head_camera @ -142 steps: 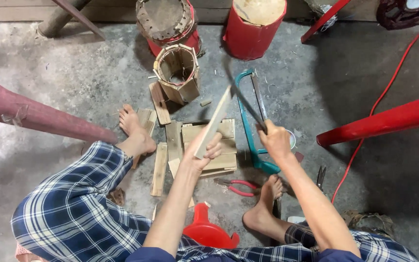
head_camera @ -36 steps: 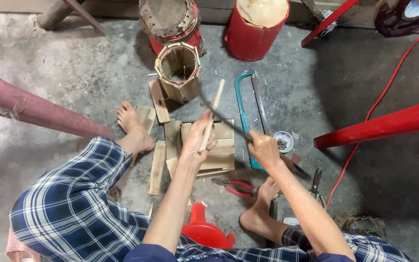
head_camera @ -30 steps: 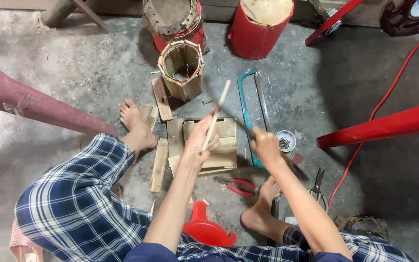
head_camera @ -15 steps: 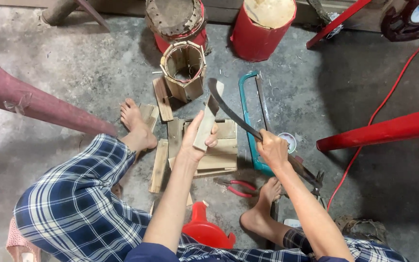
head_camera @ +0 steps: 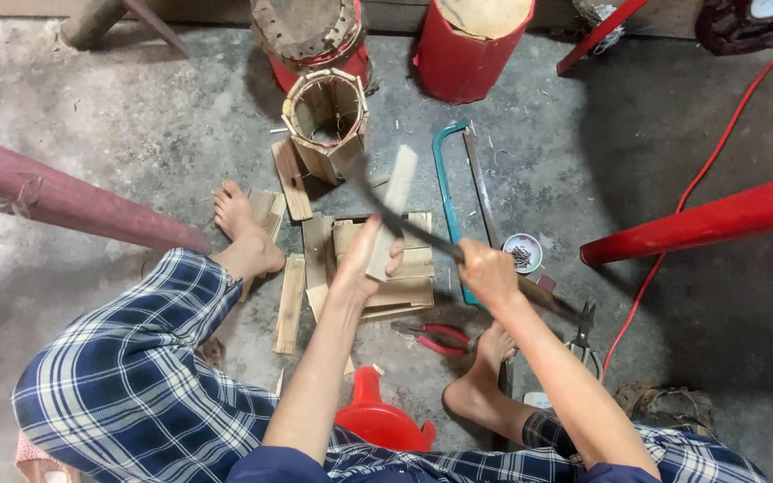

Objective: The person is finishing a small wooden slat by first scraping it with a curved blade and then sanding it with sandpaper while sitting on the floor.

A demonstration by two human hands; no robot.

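Observation:
My left hand (head_camera: 367, 261) grips a pale wooden slat (head_camera: 393, 207), held upright and tilted over a wooden block (head_camera: 402, 277) on the floor. My right hand (head_camera: 485, 268) is closed on the handle of a long dark knife (head_camera: 404, 224). Its blade crosses the slat about halfway up. Both hands are over the block, between my bare feet.
An octagonal wooden container (head_camera: 326, 116) stands beyond the block, with loose slats (head_camera: 290, 291) beside it. A teal hacksaw (head_camera: 458, 192), a small tin of nails (head_camera: 522, 253), red-handled pliers (head_camera: 436, 335), red buckets (head_camera: 467, 40), red metal legs (head_camera: 709, 219) and a red cable (head_camera: 673, 224) surround me.
The knife went down onto the slat, rose, and now lies across it again. My left hand has kept hold of the slat, shifting it slightly over the block.

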